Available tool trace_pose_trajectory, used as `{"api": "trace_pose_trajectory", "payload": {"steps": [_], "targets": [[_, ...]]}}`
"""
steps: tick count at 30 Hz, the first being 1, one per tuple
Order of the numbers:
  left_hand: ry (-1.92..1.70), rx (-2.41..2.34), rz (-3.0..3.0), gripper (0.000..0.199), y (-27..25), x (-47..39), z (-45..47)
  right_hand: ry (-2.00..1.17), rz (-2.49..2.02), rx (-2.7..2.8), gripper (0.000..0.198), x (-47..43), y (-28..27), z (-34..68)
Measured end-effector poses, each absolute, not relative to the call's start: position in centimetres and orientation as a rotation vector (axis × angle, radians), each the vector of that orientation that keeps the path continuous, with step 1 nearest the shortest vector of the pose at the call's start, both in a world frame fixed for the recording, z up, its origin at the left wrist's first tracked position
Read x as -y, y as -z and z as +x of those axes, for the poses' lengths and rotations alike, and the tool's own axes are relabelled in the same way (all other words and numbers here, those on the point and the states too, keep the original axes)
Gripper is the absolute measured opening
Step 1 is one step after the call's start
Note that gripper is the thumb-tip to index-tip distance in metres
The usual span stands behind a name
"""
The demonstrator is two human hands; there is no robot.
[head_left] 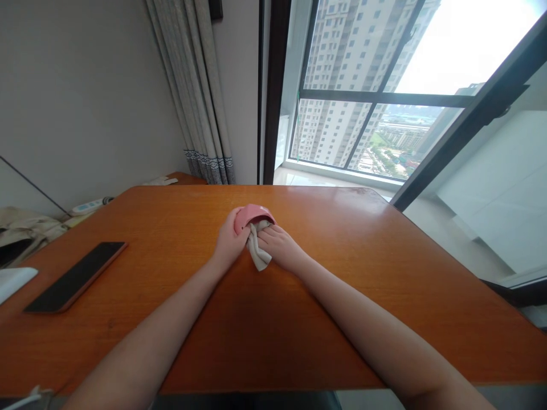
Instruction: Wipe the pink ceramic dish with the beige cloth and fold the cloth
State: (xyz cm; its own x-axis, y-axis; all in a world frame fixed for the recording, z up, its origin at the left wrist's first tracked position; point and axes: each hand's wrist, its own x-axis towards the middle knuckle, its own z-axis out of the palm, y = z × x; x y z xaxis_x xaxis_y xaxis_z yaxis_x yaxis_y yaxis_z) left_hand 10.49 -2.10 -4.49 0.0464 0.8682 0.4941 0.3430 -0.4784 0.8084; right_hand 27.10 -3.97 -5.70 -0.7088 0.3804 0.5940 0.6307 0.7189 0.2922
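Observation:
A pink bowl point(253, 212) is tipped up over the table, with its opening facing me. My left hand point(228, 240) is closed round its left side, thumb at the rim. A pale beige cloth point(258, 254) is bunched at the bowl's opening, and its loose end hangs down between my hands. My right hand point(282, 245) presses the cloth at the opening, its fingertips partly hidden by the cloth and the rim. How much cloth lies inside the bowl cannot be seen.
The hands are above a brown wooden table point(342, 267). On its left lies a dark flat tablet-like slab point(79, 276), with a white object point(16, 282) at the edge. Fabric point(34, 219) and a white remote-like device point(88, 206) are beyond. A curtain point(205, 97) and window stand behind.

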Motion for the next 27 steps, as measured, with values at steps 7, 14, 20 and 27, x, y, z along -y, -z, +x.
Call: {"api": "trace_pose_trajectory", "payload": {"steps": [7, 14, 20, 27], "targets": [[-1.587, -1.176, 1.438, 0.046, 6.0, 3.3, 12.8, 0.631, -0.806, 2.339, 0.021, 4.5, 6.2, 26.8], [-1.456, -1.27, 1.717, 0.022, 3.5, 2.7, 11.0, 0.587, -0.804, 2.422, 0.021, 3.9, 5.7, 26.8], [-1.576, -1.189, 1.484, 0.065, 4.7, 3.8, 12.7, 0.556, -0.81, 2.348, 0.02, 4.1, 6.6, 27.1], [-1.474, -1.243, 1.598, 0.028, 4.7, 2.5, 11.7, 0.567, -0.792, 2.406, 0.022, 4.2, 6.0, 26.8]]}}
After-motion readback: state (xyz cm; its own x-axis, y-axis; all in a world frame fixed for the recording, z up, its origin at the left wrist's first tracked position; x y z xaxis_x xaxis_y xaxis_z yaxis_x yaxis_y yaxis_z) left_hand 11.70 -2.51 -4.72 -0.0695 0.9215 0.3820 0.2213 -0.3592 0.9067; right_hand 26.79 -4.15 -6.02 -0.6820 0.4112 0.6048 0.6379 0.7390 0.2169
